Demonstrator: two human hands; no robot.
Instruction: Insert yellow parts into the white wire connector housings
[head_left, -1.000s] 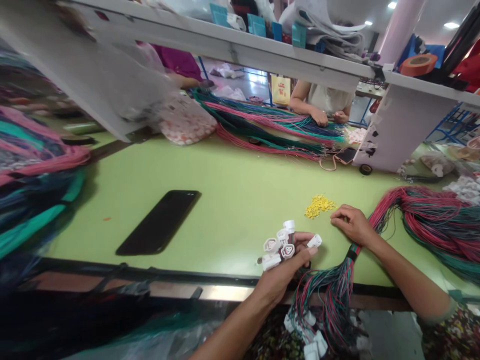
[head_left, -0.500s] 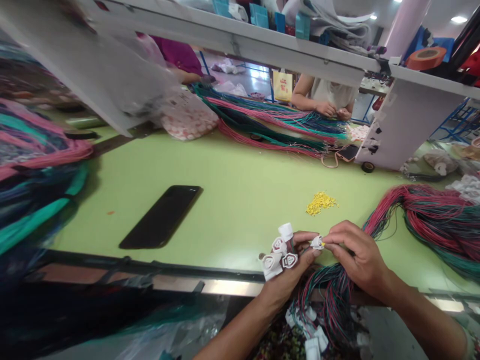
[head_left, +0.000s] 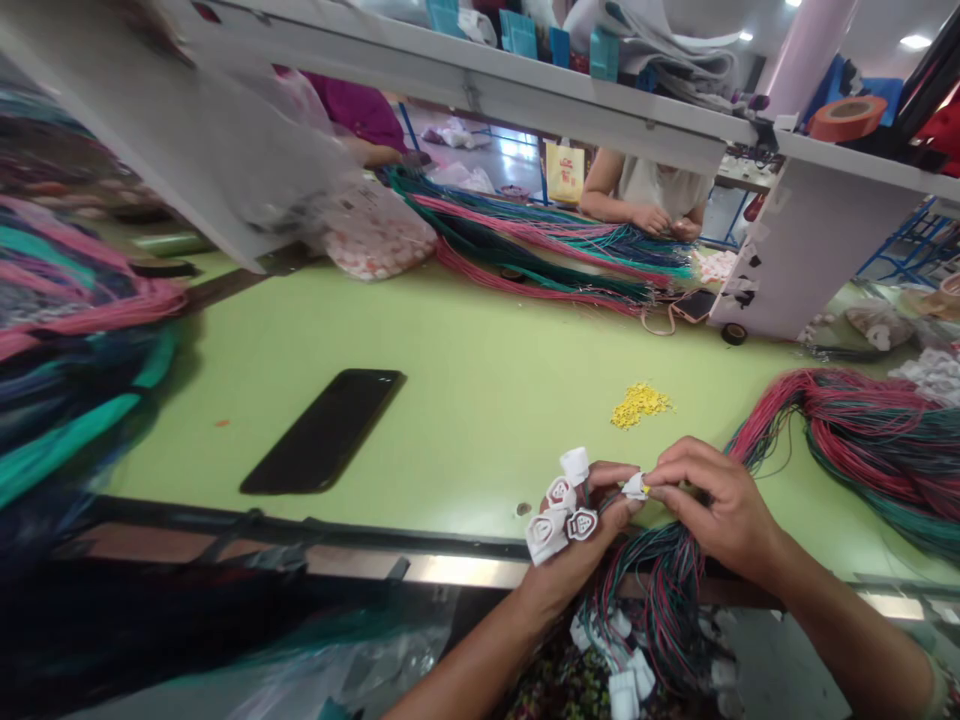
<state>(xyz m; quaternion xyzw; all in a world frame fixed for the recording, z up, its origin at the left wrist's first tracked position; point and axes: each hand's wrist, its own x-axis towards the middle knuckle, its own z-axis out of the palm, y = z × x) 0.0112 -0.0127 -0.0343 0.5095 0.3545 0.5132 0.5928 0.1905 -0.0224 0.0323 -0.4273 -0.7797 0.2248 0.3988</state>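
My left hand (head_left: 581, 545) is closed on several white wire connectors (head_left: 547, 533), which stick out on its left side. Between its thumb and forefinger sits one more white connector (head_left: 635, 487), tilted toward my right hand. My right hand (head_left: 724, 505) pinches a tiny yellow piece (head_left: 646, 490) at the face of that connector. Wires in red, green and dark colours (head_left: 664, 580) hang below the hands over the table's edge, with more white connectors (head_left: 628, 685) at their lower ends. A small pile of yellow pieces (head_left: 640, 404) lies on the green table just beyond my hands.
A black phone (head_left: 324, 432) lies on the green table (head_left: 465, 400). Wire bundles lie at the right (head_left: 885, 450), left (head_left: 67, 290) and back (head_left: 540, 240). A white shelf (head_left: 525, 90) spans the back, with two people beyond it. Black tape (head_left: 733, 334) lies near its post.
Both hands stay almost where they were. The held connectors have shifted slightly to the right, and the yellow piece remains at the connector's face.
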